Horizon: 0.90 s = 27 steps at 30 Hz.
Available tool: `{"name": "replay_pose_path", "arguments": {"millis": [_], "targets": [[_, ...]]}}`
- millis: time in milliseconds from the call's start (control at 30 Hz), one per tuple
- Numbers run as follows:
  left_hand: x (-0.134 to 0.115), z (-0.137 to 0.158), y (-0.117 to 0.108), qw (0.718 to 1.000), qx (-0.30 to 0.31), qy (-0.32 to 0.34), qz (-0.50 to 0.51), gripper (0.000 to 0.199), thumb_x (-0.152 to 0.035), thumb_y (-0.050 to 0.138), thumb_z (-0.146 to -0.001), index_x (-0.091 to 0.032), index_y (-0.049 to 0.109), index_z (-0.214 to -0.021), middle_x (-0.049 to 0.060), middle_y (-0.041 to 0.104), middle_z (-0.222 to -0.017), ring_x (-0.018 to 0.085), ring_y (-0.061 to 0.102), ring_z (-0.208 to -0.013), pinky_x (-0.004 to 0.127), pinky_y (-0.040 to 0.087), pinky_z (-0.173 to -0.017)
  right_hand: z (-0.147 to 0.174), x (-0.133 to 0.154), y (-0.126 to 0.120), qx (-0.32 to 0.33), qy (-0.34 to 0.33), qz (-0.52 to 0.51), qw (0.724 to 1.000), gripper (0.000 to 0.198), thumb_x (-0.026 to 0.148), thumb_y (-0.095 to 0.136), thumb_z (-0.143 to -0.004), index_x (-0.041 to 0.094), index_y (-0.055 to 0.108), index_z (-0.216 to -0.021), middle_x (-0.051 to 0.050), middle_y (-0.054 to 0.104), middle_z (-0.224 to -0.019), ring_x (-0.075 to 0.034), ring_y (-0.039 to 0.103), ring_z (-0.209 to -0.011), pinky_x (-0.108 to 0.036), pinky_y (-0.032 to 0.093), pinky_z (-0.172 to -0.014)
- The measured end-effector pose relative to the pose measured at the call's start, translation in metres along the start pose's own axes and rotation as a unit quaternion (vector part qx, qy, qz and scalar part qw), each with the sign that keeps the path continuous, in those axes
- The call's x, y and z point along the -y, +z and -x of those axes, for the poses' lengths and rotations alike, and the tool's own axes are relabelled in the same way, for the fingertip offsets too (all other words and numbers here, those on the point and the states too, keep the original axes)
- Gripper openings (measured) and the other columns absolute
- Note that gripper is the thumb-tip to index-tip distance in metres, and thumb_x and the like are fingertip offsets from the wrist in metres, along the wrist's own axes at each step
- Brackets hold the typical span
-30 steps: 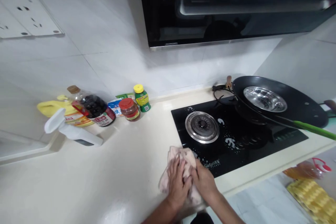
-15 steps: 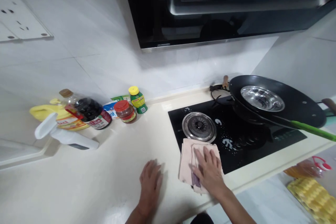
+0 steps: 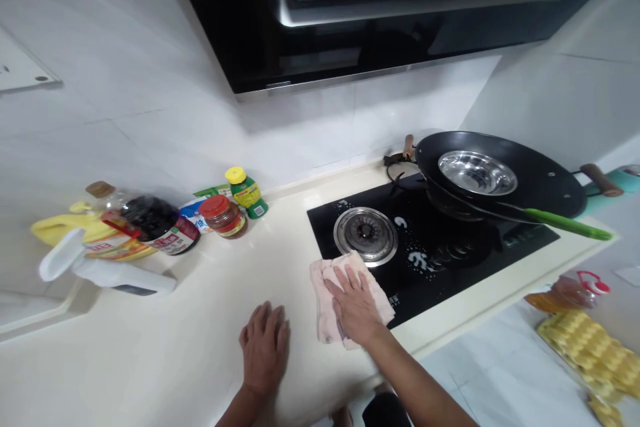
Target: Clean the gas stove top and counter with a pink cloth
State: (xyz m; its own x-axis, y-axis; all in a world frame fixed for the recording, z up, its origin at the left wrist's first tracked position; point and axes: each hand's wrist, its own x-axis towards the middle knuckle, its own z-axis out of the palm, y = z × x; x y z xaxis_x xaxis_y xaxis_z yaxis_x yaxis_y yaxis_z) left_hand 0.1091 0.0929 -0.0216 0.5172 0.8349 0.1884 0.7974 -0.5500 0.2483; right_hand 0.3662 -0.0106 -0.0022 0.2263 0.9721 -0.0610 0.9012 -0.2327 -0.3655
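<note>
My right hand [image 3: 356, 310] lies flat on a pink cloth [image 3: 327, 320], fingers spread and stretched out. That cloth covers the front left corner of the black glass cooktop [image 3: 453, 280] and part of the pale counter. Just behind it is a round metal burner [image 3: 366, 235]. White foamy splashes [image 3: 419, 260] dot the glass to the right of the cloth. My left hand [image 3: 264, 345] rests palm down on the counter, its fingers slightly bent and holding nothing.
On the right of the cooktop sits a wok [image 3: 545, 180] with a steel bowl [image 3: 477, 173] inside and a green-handled utensil [image 3: 567, 223] across it. Bottles, a red-lidded jar [image 3: 223, 217] and a white spray bottle [image 3: 120, 275] line the wall. A range hood [image 3: 350, 47] overhangs.
My right hand and the cloth have slid a little to the left, and the cloth has turned slightly. My left hand stays on the counter. The view has shifted to the right.
</note>
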Motion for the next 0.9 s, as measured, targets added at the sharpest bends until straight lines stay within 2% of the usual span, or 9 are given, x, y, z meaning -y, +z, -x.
{"name": "replay_pose_path", "arguments": {"millis": [200,300,400,500,600,667,767,900], "targets": [[-0.001,0.0,0.001,1.0,0.004,-0.007,-0.006,0.042,-0.041,0.042,-0.103,-0.026,0.068,-0.133,0.014,0.06,-0.15,0.033,0.048,-0.144,0.057,0.041,-0.113,0.074,-0.062,-0.001,-0.066,0.057,0.054,0.995,0.057,0.021,0.041,-0.102,0.038,0.05,-0.156,0.001,0.035,-0.171,-0.031,0.02,-0.161,-0.058,0.014,-0.129],[-0.002,0.001,0.003,1.0,0.012,-0.007,-0.011,0.043,-0.041,0.039,-0.104,-0.024,0.067,-0.133,0.015,0.059,-0.151,0.033,0.046,-0.146,0.059,0.041,-0.113,0.088,-0.09,-0.003,-0.091,0.078,0.073,0.99,0.053,0.025,0.04,-0.104,0.036,0.053,-0.154,-0.001,0.039,-0.169,-0.032,0.024,-0.16,-0.06,0.019,-0.127],[-0.003,0.003,0.007,1.0,0.008,0.001,-0.022,0.045,-0.043,0.042,-0.102,-0.023,0.066,-0.134,0.017,0.058,-0.151,0.035,0.045,-0.146,0.06,0.04,-0.114,0.086,-0.089,-0.002,-0.093,0.083,0.073,0.99,0.05,0.034,0.043,-0.104,0.034,0.055,-0.153,-0.004,0.039,-0.168,-0.036,0.024,-0.159,-0.066,0.02,-0.126],[-0.001,0.004,0.011,0.999,-0.005,0.007,-0.034,0.046,-0.046,0.048,-0.1,-0.022,0.066,-0.134,0.018,0.059,-0.15,0.036,0.046,-0.146,0.061,0.04,-0.114,0.081,-0.068,-0.004,-0.038,-0.016,0.039,0.998,0.054,0.033,0.05,-0.103,0.039,0.048,-0.157,-0.001,0.034,-0.171,-0.034,0.024,-0.16,-0.062,0.02,-0.128],[0.002,0.006,0.014,0.999,-0.012,0.01,-0.043,0.045,-0.045,0.05,-0.098,-0.023,0.067,-0.133,0.016,0.061,-0.15,0.035,0.048,-0.145,0.059,0.041,-0.113,0.066,-0.049,-0.015,0.046,-0.115,-0.003,0.992,0.06,0.026,0.054,-0.1,0.041,0.047,-0.157,0.002,0.033,-0.171,-0.031,0.024,-0.16,-0.058,0.02,-0.13],[0.004,0.007,0.016,0.999,-0.014,0.009,-0.048,0.044,-0.046,0.051,-0.098,-0.025,0.067,-0.134,0.015,0.061,-0.15,0.034,0.049,-0.144,0.058,0.042,-0.113,0.046,-0.042,-0.027,0.077,-0.163,-0.024,0.983,0.06,0.025,0.054,-0.1,0.04,0.046,-0.157,0.002,0.03,-0.172,-0.029,0.021,-0.161,-0.056,0.016,-0.131],[0.007,0.008,0.018,0.998,-0.02,0.009,-0.052,0.044,-0.047,0.054,-0.096,-0.028,0.068,-0.133,0.013,0.062,-0.15,0.033,0.051,-0.143,0.056,0.043,-0.112,-0.001,-0.034,-0.04,0.098,-0.241,-0.041,0.965,0.058,0.027,0.051,-0.102,0.04,0.044,-0.158,0.003,0.028,-0.173,-0.024,0.015,-0.162,-0.052,0.009,-0.133],[0.011,0.009,0.017,0.997,-0.027,0.018,-0.067,0.043,-0.049,0.056,-0.094,-0.031,0.07,-0.13,0.01,0.065,-0.147,0.031,0.056,-0.139,0.053,0.046,-0.109,-0.078,-0.02,-0.041,0.11,-0.317,-0.008,0.942,0.051,0.032,0.048,-0.106,0.035,0.048,-0.156,-0.001,0.032,-0.172,-0.024,0.014,-0.162,-0.051,0.008,-0.132]]}}
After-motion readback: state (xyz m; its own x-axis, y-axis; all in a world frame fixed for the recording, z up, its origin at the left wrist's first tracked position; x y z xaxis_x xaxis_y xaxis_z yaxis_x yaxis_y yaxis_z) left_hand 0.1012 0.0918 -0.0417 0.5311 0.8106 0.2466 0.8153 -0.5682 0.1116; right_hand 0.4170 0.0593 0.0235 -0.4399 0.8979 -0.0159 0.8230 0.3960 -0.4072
